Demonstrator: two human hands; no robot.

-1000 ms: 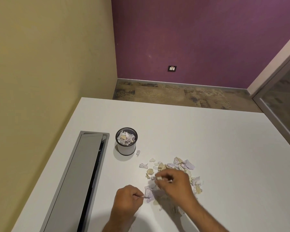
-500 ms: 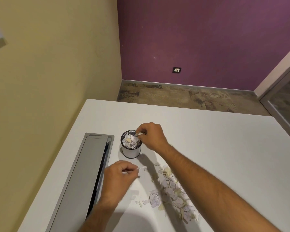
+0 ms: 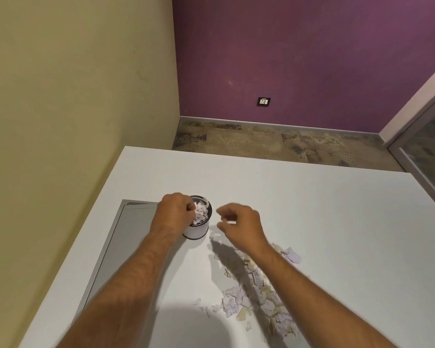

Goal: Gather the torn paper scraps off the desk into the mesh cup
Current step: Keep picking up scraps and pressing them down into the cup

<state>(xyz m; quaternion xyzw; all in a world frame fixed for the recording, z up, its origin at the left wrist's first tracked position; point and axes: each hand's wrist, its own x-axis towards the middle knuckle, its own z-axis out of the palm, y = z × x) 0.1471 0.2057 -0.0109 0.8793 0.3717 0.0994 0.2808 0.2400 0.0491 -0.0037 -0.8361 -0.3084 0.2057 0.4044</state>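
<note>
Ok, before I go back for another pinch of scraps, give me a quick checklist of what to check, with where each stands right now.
1. Mesh cup upright on the desk: ok.
2. Room left in the cup: not ok, paper reaches its rim.
3. Left hand has let go of its scrap: cannot tell, fingers curl over the cup mouth.
4. Right hand free to pick: ok, loosely curled beside the cup, nothing seen in it.
5. Paper scraps left on the desk: ok, a pile lies near its front edge.
</note>
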